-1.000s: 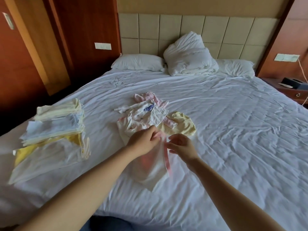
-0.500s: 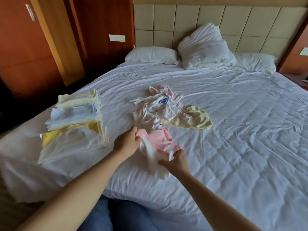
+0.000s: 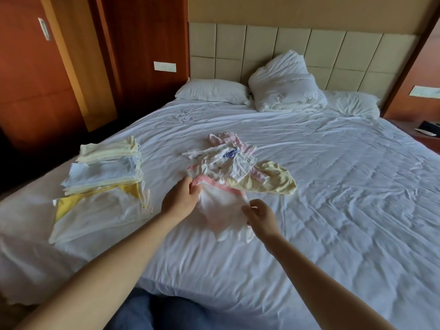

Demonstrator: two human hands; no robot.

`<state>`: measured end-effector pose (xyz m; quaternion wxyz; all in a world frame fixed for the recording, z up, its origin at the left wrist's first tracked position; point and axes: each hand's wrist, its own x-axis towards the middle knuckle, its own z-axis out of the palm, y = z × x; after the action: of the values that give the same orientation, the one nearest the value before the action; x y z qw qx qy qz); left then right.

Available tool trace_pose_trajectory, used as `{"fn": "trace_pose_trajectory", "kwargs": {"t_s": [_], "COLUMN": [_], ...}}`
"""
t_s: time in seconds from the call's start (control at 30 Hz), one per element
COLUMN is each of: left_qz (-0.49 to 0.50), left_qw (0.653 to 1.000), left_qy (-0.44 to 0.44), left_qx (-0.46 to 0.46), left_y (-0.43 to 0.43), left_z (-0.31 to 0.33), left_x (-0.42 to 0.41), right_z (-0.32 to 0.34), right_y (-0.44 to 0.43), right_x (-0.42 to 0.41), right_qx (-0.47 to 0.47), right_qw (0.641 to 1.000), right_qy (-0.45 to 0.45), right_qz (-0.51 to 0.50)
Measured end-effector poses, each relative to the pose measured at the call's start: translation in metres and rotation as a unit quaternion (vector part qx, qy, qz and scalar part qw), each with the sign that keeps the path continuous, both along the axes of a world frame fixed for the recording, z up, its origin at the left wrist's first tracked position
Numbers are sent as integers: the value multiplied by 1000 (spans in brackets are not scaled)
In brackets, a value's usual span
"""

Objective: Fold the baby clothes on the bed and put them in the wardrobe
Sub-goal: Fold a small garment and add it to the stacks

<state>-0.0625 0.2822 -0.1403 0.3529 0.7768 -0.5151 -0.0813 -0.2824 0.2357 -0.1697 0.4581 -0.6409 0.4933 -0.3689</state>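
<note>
Two hands work one garment: a small white baby garment with pink trim (image 3: pixel 217 206) lies on the bed (image 3: pixel 345 210), just in front of the heap of unfolded clothes (image 3: pixel 226 160) and touching its near edge; its long axis runs from the pink-trimmed end, pointing away toward the headboard, down to the white hem pointing at the near edge of the bed, leaning a little right. The left hand (image 3: pixel 179 202) has its fingers (image 3: pixel 188 185) curled, pinching the pink corner at the far left; the right hand (image 3: pixel 260 215) pinches the garment's right edge with bent fingers (image 3: pixel 250 209).

The heap holds at least three pieces, pink, white with a blue print, and a pale yellow garment (image 3: pixel 273 181) on its right; the exact count is hard to tell under the folds. One stack of folded clothes (image 3: pixel 104 179) sits well to the left, near the bed's left edge; two flat pillows (image 3: pixel 212 91) flank one bunched white bundle (image 3: pixel 285 84) at the headboard. Wide bare sheet lies to the right of the heap; the wardrobe (image 3: pixel 28 79) stands beyond the left edge.
</note>
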Motion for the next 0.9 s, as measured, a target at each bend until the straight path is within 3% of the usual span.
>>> {"fn": "trace_pose_trajectory", "kwargs": {"t_s": [0.17,0.53,0.67,0.9], "left_qz": [-36,-127,-160,-181], "left_qw": [989,924,917,934], "left_qy": [65,57,71,159], "left_qx": [-127,-355,-358,-265], "left_y": [-13,-15,-19,-33], "left_z": [61,221,253,251], "left_x": [-7,-22,-17,-9], "right_z": [70,242,285,302], "right_y": [-24,-40,-44,-65], "right_x": [-6,-26,-36,-44], "right_qx": [-11,-176,-219,-248], "right_qw": [980,951,943,947], "right_qy": [-195,-245,-238,-184], "right_qz": [26,62,77,93]}}
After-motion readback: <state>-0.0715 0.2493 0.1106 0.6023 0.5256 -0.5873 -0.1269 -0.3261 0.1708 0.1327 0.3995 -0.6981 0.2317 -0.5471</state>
